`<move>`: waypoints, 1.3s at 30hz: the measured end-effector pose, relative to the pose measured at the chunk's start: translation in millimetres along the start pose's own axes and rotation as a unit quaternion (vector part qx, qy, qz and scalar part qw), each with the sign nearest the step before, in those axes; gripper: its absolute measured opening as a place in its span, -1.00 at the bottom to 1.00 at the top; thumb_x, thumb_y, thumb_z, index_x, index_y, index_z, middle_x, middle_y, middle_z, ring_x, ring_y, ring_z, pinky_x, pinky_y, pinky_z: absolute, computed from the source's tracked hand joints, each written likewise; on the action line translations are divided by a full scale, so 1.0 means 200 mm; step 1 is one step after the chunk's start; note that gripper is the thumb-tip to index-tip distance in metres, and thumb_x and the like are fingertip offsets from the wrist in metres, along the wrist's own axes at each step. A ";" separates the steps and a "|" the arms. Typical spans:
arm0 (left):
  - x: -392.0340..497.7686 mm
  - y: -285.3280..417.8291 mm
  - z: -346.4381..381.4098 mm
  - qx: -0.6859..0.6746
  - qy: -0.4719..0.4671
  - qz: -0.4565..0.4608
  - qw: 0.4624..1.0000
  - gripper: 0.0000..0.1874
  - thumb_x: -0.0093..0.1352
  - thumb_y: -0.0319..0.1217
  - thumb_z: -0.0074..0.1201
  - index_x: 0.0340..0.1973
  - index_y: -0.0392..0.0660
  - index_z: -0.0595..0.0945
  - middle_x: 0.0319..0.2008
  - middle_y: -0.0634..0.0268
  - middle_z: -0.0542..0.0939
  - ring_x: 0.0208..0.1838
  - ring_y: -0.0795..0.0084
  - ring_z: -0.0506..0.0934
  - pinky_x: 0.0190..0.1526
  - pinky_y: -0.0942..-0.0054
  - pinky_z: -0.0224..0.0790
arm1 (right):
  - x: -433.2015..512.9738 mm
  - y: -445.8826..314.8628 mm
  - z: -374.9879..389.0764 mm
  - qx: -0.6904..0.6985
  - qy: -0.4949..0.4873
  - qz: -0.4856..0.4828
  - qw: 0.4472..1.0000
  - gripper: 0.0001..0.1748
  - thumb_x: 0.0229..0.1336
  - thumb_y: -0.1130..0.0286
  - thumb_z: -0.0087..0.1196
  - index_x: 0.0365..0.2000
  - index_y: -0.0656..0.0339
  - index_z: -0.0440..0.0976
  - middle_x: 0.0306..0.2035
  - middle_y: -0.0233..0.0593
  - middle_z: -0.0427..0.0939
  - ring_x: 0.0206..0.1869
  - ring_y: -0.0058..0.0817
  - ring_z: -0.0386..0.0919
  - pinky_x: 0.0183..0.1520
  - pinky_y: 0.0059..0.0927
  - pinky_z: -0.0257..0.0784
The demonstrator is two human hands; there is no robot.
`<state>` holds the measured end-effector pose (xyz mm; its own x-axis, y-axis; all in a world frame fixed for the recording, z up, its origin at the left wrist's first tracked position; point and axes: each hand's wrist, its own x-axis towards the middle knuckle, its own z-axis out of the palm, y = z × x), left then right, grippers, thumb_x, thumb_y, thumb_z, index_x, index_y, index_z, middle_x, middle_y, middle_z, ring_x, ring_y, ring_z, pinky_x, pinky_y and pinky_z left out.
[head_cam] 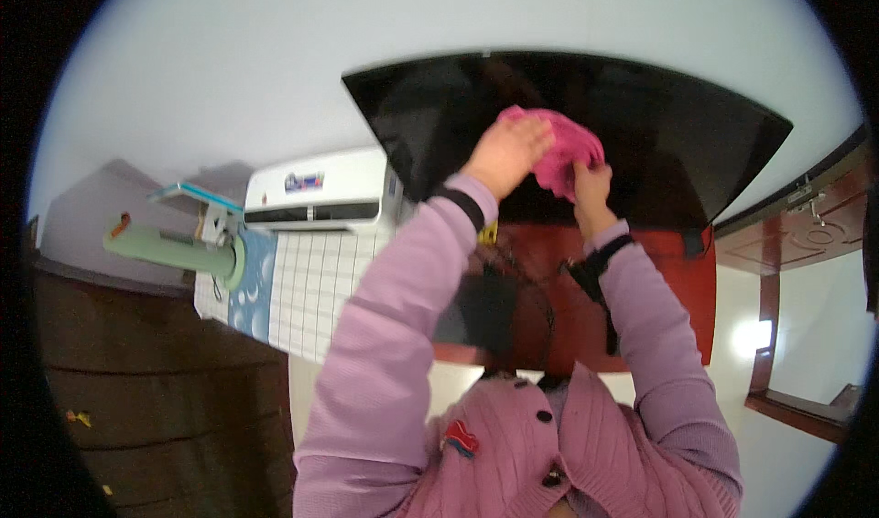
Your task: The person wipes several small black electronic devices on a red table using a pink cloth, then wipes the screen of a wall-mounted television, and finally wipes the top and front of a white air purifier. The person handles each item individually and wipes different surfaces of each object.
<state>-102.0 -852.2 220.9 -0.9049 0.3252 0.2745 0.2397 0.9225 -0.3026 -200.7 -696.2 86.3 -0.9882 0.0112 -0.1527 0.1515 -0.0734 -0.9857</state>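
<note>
A bunched pink cloth [566, 148] lies between my two hands, in front of the dark screen of a large flat television [659, 133]. My left hand [511, 152] lies over the cloth's left part with its fingers together, pressing it toward the screen. With thumb and fingers my right hand [592, 187] pinches the cloth's lower right edge. Part of the cloth's left side is hidden under my left hand. Whether the cloth touches the screen all over cannot be seen.
Below the television stands a red table [645, 298] with dark cables and a dark flat item [484, 312]. To the left, a white heater-like appliance [316, 192] rests on a checked cloth [309, 271], beside a green cylindrical device [178, 249]. A wooden door [817, 229] is at right.
</note>
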 end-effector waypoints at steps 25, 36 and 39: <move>-1.71 0.68 0.17 -0.556 0.027 -0.551 0.622 -0.12 0.33 -0.37 0.31 0.52 -0.20 0.26 0.30 -0.07 0.54 0.32 0.12 0.53 0.33 0.29 0.40 | -1.24 0.18 -0.30 -0.411 -0.379 -0.237 0.795 -0.45 0.19 0.36 0.28 0.19 -0.02 0.40 0.45 0.50 0.10 0.40 0.52 0.24 0.47 0.23 0.22; -1.52 0.69 0.13 -0.619 0.013 -0.626 0.475 -0.24 0.39 -0.50 0.18 0.50 -0.08 0.29 0.28 0.19 0.55 0.28 0.31 0.54 0.32 0.38 0.37 | -1.28 0.21 -0.39 -0.309 -0.321 -0.126 0.887 -0.51 0.25 0.43 0.18 0.18 0.05 0.39 0.40 0.85 -0.05 0.36 0.57 0.25 0.41 0.01 0.34; -1.43 0.76 0.11 -0.647 0.006 -0.605 0.465 -0.25 0.40 -0.53 0.17 0.50 -0.06 0.29 0.28 0.21 0.55 0.26 0.33 0.54 0.29 0.38 0.40 | -1.25 0.19 -0.48 -0.320 -0.296 -0.130 0.891 -0.53 0.24 0.40 0.18 0.15 0.06 0.41 0.40 0.73 0.05 0.29 0.59 0.33 0.35 0.16 0.39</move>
<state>186.0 -809.4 76.1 -0.6530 -0.5998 -0.4625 -0.4232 -0.2174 0.8796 54.0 -606.6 79.9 -0.8020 -0.5962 -0.0361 -0.2891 0.4404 -0.8500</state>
